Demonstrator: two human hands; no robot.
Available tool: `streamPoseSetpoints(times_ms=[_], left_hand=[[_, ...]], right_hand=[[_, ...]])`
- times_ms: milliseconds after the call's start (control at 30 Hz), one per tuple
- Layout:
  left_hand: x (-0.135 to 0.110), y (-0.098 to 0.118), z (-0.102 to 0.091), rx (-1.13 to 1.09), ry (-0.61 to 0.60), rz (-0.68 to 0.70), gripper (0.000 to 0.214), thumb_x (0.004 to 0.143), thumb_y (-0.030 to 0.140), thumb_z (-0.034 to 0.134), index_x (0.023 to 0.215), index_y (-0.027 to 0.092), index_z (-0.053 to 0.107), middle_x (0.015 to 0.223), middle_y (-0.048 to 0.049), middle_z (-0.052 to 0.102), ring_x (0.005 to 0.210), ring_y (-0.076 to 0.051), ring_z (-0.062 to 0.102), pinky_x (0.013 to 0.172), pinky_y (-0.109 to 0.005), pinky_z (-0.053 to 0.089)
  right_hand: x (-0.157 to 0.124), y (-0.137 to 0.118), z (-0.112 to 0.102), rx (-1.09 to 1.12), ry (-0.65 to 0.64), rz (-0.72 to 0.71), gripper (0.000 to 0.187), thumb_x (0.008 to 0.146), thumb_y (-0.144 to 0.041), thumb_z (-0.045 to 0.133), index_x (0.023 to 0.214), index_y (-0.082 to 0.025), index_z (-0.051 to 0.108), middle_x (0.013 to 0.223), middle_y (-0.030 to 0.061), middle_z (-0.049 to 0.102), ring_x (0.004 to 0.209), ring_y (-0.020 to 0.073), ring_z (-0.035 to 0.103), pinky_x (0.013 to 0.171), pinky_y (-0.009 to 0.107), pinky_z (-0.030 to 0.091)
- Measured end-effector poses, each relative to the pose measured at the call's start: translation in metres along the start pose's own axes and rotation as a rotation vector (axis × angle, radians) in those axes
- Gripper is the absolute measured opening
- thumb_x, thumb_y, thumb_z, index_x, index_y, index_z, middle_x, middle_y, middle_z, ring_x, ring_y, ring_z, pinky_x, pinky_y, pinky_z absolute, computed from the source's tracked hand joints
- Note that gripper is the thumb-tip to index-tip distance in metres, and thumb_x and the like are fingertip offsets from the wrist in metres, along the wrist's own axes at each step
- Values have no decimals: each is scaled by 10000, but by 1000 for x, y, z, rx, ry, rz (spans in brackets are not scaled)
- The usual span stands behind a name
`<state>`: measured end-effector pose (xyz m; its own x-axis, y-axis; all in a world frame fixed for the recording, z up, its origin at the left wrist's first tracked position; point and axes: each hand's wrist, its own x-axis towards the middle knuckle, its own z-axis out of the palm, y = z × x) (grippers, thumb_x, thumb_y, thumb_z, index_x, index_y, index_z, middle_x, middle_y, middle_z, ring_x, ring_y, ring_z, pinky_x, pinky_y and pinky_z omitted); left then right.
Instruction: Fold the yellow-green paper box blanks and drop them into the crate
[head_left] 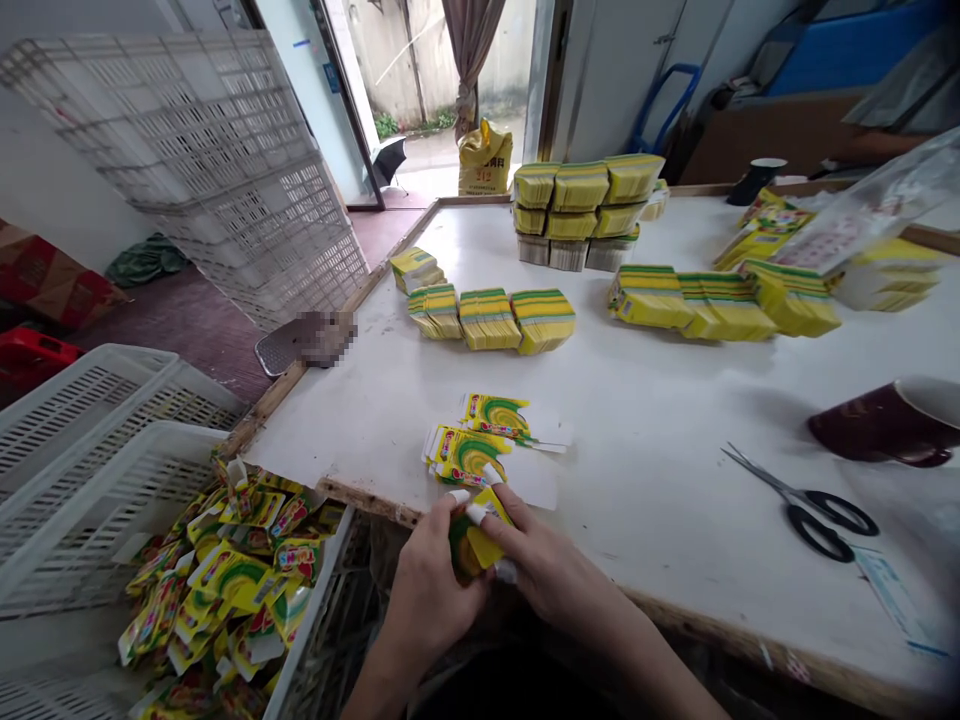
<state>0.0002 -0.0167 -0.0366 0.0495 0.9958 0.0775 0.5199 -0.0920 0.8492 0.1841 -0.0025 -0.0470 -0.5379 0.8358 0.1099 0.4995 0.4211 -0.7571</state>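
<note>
Near the table's front edge, my left hand point(433, 572) and my right hand point(551, 570) both grip a small yellow-and-green carton point(484, 542). Several of my fingertips have white coverings. My fingers hide part of the carton, so I cannot tell whether its end is folded closed. Just beyond my hands lies a fanned pile of flat printed cartons point(469, 455) with white flaps pointing right. To the lower left, a white plastic crate point(300, 655) holds a jumble of filled-out yellow, green and red cartons point(240, 575).
Bundled carton stacks point(491, 320) stand mid-table, with more to the right point(720, 300) and a taller stack point(577, 205) behind. Black-handled scissors point(806, 505) and a dark mug point(885, 422) lie right. Tall crates point(217, 170) rise left. A person's arm point(874, 147) shows far right.
</note>
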Motion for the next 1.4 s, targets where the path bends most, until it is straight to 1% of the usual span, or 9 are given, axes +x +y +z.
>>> streamPoseSetpoints(times_ms=[233,400,467,567,667,800,933,1167,1400], left_hand=[[7,9,-13,-109,-238,24,720,647,227,793,1322,269,543,1069,-80,738,927,-300,706,786,-362,526],[11,8,-8,-206,-129,20,676,625,164,790,1266,267,603,1078,-92,737,945,-301,704,834,-386,537],[12,6,-11,-401,26,-65,650,613,191,825,1225,260,620,1064,-83,739,917,-269,708,805,-352,552],[16,3,-28,-831,574,-73,629,638,487,814,1195,261,628,1067,-43,727,877,-207,698,743,-281,568],[21,-6,-50,-1140,906,-135,628,817,743,451,1108,221,643,1114,-66,688,1098,-217,638,914,-318,540],[21,-16,-54,-1251,825,-461,532,881,649,445,1050,173,611,1123,-113,639,1075,-208,636,915,-344,541],[19,-15,-34,-1263,719,-557,410,854,529,564,1045,170,621,1047,-82,631,876,-156,639,765,-273,547],[16,-9,-6,-1266,619,-529,282,853,387,630,1036,178,674,1011,-68,658,852,-152,629,713,-260,529],[10,9,20,-1297,561,-404,522,642,579,790,1020,237,683,1072,-61,661,987,-231,623,831,-347,543]], right_hand=[[5,-16,-41,184,-113,-17,292,816,-46,581,971,-265,696,1158,52,629,1028,208,651,903,322,530],[7,-11,-19,315,100,20,564,778,-125,652,1305,-248,493,1379,115,514,1241,264,540,1033,407,458],[11,-3,-6,354,199,71,733,796,-187,670,1433,-238,312,1344,132,547,1207,268,567,1000,419,486],[20,12,3,131,315,172,627,828,-208,659,1384,-199,369,1218,133,620,1102,278,604,942,433,511],[32,21,5,-189,306,261,460,825,-98,602,1268,-165,499,1134,147,648,1071,312,574,936,477,484],[40,21,8,-261,261,301,447,786,-3,535,1213,-135,550,1053,157,654,991,322,570,902,489,469],[43,19,9,-251,253,320,489,758,6,530,1236,-100,521,1060,172,628,992,322,551,910,493,453],[44,25,13,-63,327,318,622,694,14,517,1277,-144,371,1102,135,562,960,268,562,886,457,490],[24,-9,11,461,221,189,649,696,-23,571,1261,-248,347,932,-11,542,702,126,556,606,229,479]])
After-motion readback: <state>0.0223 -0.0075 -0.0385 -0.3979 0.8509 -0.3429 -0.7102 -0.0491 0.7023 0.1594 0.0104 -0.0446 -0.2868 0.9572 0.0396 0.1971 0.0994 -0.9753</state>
